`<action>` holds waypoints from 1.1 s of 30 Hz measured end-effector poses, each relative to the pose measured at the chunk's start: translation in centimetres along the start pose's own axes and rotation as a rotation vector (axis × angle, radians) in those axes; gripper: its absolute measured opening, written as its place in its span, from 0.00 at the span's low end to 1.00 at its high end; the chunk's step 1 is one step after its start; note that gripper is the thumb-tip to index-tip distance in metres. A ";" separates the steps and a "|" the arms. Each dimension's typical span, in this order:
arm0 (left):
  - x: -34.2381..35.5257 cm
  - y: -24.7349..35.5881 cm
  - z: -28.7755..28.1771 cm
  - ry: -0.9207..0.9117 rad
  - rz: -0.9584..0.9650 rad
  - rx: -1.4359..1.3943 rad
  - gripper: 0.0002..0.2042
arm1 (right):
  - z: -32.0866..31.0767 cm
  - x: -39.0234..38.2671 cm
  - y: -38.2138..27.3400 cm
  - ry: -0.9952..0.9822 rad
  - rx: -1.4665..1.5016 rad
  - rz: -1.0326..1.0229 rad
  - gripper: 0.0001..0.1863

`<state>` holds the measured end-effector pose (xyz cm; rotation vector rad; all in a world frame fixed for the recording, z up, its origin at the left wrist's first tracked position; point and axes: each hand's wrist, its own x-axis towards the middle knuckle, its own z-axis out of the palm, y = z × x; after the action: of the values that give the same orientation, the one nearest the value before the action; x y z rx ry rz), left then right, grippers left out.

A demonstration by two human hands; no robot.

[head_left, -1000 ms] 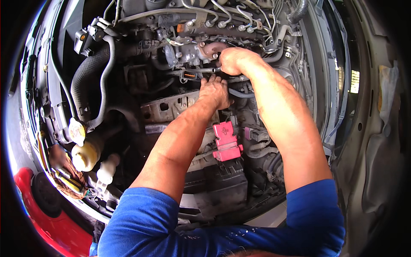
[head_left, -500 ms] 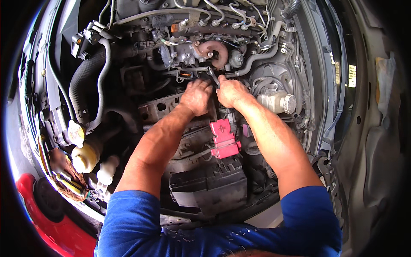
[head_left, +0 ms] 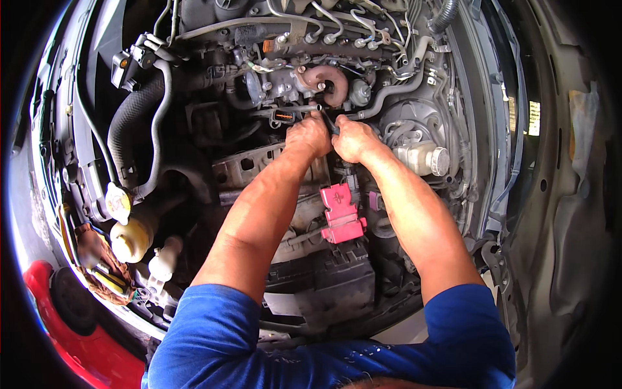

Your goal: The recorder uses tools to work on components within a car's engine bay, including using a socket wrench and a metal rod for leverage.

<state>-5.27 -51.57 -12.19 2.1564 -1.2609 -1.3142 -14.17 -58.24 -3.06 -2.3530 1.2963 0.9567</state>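
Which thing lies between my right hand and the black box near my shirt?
In the head view, a pinkish-red plastic cover lies between your right hand and the black box, nearer to the box.

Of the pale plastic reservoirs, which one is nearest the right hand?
The whitish reservoir, to the right of the right hand. The yellowish one and the smaller white one both sit far off, at lower left.

Beyond the pink cover (head_left: 343,217), the left hand (head_left: 309,135) and right hand (head_left: 354,139) nearly meet; a reddish curved pipe (head_left: 339,83) lies farther beyond it, a black box (head_left: 317,280) on its near side.
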 end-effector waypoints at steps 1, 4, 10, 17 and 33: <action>0.1 0.1 0.4 0.063 -0.003 0.044 0.46 | 0.1 0.1 0.0 0.000 0.005 0.006 0.24; -0.3 1.0 -0.8 0.088 -0.012 0.058 0.41 | 0.5 0.8 1.3 0.019 0.023 -0.009 0.25; 0.0 1.1 -0.7 0.051 -0.042 -0.024 0.49 | -4.7 2.6 -0.7 -0.077 -0.285 -0.125 0.24; -0.2 1.6 -0.9 0.072 -0.032 0.018 0.52 | -9.7 2.0 -4.4 0.014 -0.347 -0.016 0.17; -0.5 -1.0 -0.6 0.106 0.060 -0.007 0.50 | -4.9 -1.1 -3.7 0.047 -0.387 -0.096 0.14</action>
<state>-4.37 -50.77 -12.24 2.1360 -1.2665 -1.1630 -9.54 -58.09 1.05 -2.7100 1.0793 1.2190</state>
